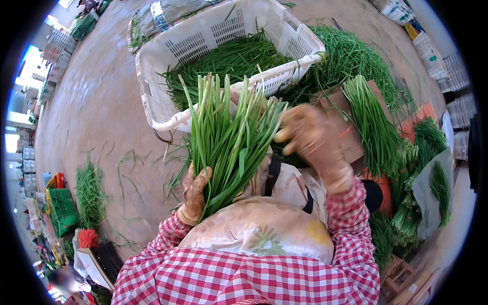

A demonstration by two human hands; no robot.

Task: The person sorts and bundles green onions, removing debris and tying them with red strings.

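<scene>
My left hand (pixel 195 190), in a stained tan glove, is closed around the lower part of a thick bunch of garlic chives (pixel 229 142). The pale cut ends of the bunch point up and away from me, spread in a fan. Beside its upper right edge is my right hand (pixel 312 137), gloved too and smeared by motion. Its fingers look bent, but whether they grip any stalk I cannot tell. Just beyond the bunch stands a white slotted plastic crate (pixel 173 119) with loose green chives (pixel 229 58) inside.
A large heap of loose greens (pixel 351 56) lies right of the crate. Near it, a neat chive bundle (pixel 373 127) rests on brown cardboard (pixel 348 140). Tied bundles (pixel 406 223) pile up at the right. Scattered greens (pixel 90 195) and red ties (pixel 88 238) are at the left.
</scene>
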